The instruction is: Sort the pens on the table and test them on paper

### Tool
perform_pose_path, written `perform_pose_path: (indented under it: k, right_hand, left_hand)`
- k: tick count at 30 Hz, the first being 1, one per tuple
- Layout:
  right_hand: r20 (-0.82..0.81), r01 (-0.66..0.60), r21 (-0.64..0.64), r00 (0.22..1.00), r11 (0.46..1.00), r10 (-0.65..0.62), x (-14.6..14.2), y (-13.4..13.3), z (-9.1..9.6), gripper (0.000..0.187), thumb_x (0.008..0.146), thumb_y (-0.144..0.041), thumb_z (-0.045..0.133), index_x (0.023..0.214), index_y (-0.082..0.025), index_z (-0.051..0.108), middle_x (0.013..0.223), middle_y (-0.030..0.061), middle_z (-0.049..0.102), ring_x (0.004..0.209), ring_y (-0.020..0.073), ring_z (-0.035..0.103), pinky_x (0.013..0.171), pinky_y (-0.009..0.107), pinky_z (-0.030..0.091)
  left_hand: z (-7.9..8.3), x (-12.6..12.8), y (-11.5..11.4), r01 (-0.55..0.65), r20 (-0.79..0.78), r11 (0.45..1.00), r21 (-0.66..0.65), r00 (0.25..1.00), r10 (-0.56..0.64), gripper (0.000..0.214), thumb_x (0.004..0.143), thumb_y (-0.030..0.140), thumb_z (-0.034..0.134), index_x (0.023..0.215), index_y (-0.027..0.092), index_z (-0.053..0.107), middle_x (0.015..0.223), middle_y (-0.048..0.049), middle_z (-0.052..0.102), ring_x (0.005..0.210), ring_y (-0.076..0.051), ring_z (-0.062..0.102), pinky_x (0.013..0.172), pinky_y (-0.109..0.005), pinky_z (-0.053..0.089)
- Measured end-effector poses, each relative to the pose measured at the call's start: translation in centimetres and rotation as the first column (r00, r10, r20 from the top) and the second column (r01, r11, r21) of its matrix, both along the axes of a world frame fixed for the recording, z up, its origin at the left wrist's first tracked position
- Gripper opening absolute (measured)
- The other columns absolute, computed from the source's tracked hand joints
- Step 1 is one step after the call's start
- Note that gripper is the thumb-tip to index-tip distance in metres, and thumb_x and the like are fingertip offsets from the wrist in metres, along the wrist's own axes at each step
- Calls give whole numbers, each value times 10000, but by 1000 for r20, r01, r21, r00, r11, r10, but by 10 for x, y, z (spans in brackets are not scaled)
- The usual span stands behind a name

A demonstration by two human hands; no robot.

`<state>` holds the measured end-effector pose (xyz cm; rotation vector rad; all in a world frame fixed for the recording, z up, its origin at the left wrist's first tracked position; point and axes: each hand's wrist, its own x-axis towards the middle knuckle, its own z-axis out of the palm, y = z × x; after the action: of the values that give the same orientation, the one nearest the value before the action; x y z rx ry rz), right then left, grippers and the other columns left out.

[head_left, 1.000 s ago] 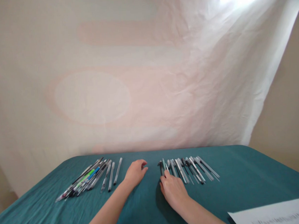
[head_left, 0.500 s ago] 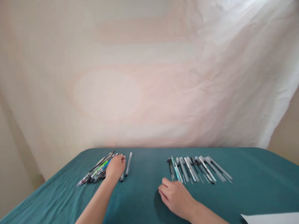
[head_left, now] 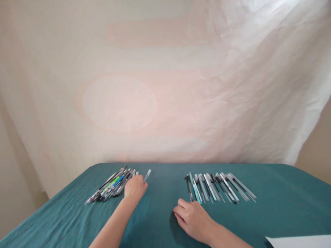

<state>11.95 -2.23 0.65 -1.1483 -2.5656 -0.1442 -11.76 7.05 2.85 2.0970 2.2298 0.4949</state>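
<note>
My left hand is closed round a slim grey pen whose tip sticks out past my fingers, at the right edge of a loose pile of pens on the teal tablecloth. My right hand rests palm down on the cloth with its fingers loosely curled and nothing in it, just in front of the left end of a neat row of pens laid side by side.
A white sheet of paper lies at the table's front right corner. A creased white cloth backdrop hangs behind the table's far edge.
My left hand went from the middle of the table left to the loose pile and closed on a grey pen. My right hand drew back slightly from the row.
</note>
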Motion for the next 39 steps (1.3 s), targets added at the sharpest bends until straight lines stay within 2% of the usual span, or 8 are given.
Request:
perform_pose_path:
  k: [7,8,12,15,20,28,33,39]
  right_hand:
    - [-293,-24,-159,956,987,-24,0,1,-1,235,865,-234,379,862,-212,612,775,18,590,677,134,561,594,227,376]
    - [-388,-37,-195,921,980,-43,0,1,0,240,869,-251,378,878,-208,614,774,22,591,696,139,560,618,230,389]
    - [-720,-80,-371,654,925,-232,-3,4,3,330,895,-362,311,966,-188,583,729,24,581,595,131,536,582,242,414]
    - [-789,-130,-504,471,854,-395,-4,7,2,400,894,-434,259,997,-180,550,546,-26,485,426,111,448,451,228,375]
    - [-844,-114,-471,346,875,-409,-3,11,0,384,838,-515,344,885,-193,547,644,1,521,498,121,463,464,228,377]
    - [-850,-176,-481,334,859,-407,-1,12,-2,320,841,-483,374,713,-199,450,523,-62,394,439,92,396,430,204,326]
    - [-815,-247,-515,437,821,-381,-3,10,-3,313,843,-463,383,712,-189,457,510,-59,440,450,90,426,456,202,334]
    - [-793,-324,-566,466,758,-393,-7,10,-5,312,818,-460,428,708,-173,483,463,-78,408,404,66,395,413,180,306]
  left_hand:
    - [20,35,-14,337,368,928,-157,892,-261,327,754,389,437,822,162,663,607,7,577,565,-121,507,520,-204,353]
    - [22,43,-19,399,475,902,-167,834,-282,351,758,421,438,874,169,652,602,17,560,533,-103,473,498,-197,339]
    - [22,72,-40,662,941,744,-93,303,-153,386,670,452,599,877,128,635,562,30,477,483,-65,359,473,-194,274]
    - [18,88,-50,708,990,705,-44,127,-65,338,643,418,654,796,118,634,547,33,450,480,-56,342,477,-196,255]
    - [5,95,-53,701,994,711,-49,103,-33,287,633,367,683,744,114,607,573,25,483,487,-54,370,490,-196,267]
    - [-1,92,-50,641,984,764,-75,173,-49,289,645,395,666,728,134,573,592,16,527,534,-78,463,517,-196,319]
    - [3,95,-50,550,998,835,21,32,-47,343,733,448,559,886,144,602,873,-76,618,832,-160,558,686,-235,406]
    - [-3,102,-51,535,997,844,47,-78,-6,350,767,467,500,804,134,602,810,-67,631,709,-141,569,678,-248,425]
